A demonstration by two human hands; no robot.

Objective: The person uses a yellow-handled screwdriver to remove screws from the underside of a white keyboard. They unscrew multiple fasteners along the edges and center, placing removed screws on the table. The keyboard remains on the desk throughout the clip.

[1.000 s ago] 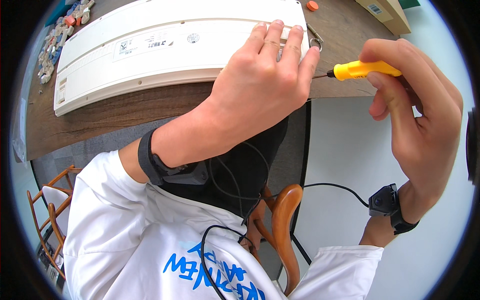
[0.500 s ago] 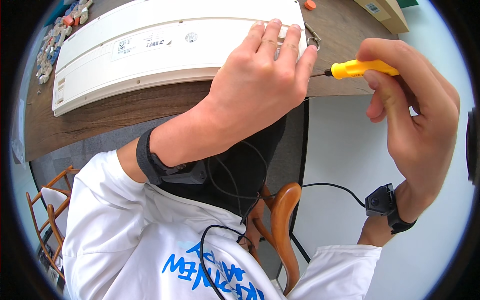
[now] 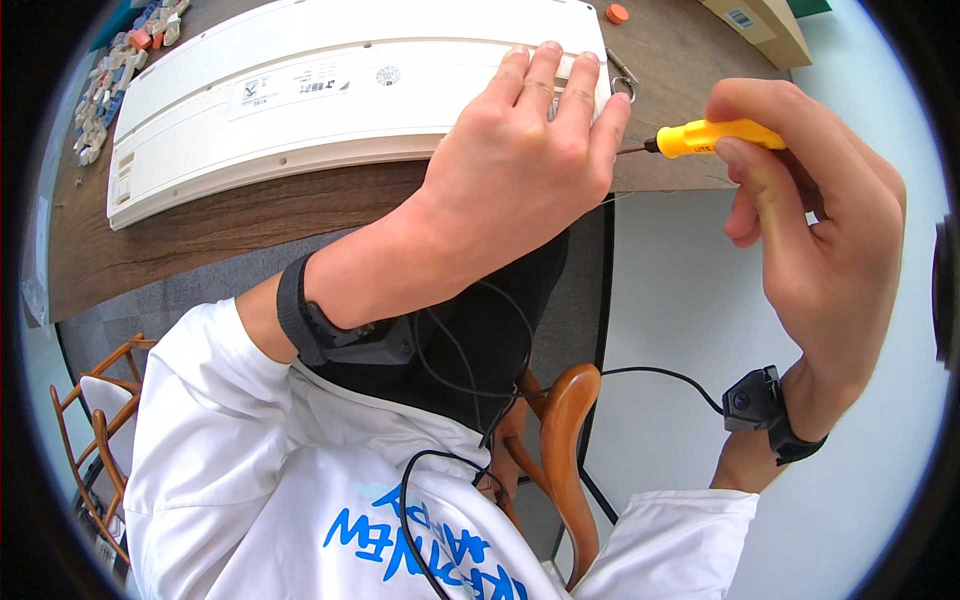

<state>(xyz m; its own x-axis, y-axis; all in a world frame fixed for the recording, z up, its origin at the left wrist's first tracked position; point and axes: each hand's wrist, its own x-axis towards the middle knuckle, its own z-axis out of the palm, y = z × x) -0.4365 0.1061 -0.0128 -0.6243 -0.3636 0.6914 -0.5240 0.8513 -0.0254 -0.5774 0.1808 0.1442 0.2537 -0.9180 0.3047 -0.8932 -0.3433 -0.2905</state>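
At the upper right of the wooden tabletop, noted a cardboard box bearing a pale label, beside a dark green object cut off by the frame. Cannot see into the box or tell whether closed. At the far left, found loose keycaps, mainly beige and blue with a few orange, heaped beside the white keyboard case. Found said case underside up on the tabletop, long side roughly along the near edge, with screw holes and a label on show; interior hidden.

Observed the left hand palm down across the right end of the case, digits slightly spread and resting on the surface, forearm slanting in from the lower left. Observed the right hand raised off the table's right side, wrist bent, pinching the handle of a yellow screwdriver between thumb and bent index finger. Found the shaft pointing left toward the case; cannot see the tip behind the left hand. Also noted a metal key ring just beside the case's right end and an orange cap farther back.
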